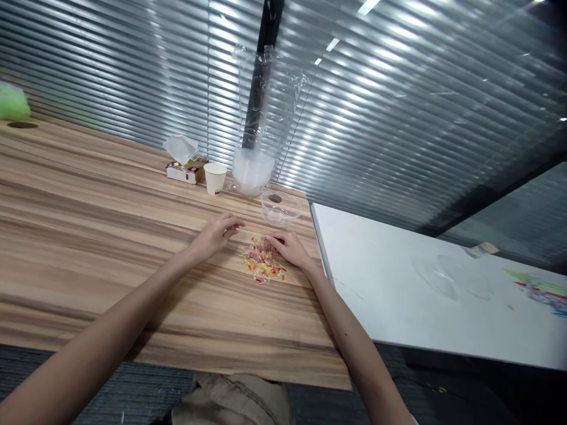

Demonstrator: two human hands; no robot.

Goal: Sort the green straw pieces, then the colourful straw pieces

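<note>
A loose pile of small, bright plastic-looking pieces (263, 260) in red, yellow, pink and clear lies on the wood-grain table (110, 236). My left hand (215, 237) hovers at the pile's upper left, its fingers loosely bent and apart with nothing visible between them. At the pile's upper right, my right hand (290, 249) touches the pieces, fingertips drawn together; whatever they pinch is too small to make out. Just beyond both hands stands a clear round plastic bowl (281, 215).
Behind the bowl, a stack of clear containers (252, 171) stands in a tall plastic bag. To its left are a paper cup (215, 179) and a tissue box (186, 171). A white table (398, 295) adjoins on the right, holding coloured strips (540, 292) and transparent lids (436, 276).
</note>
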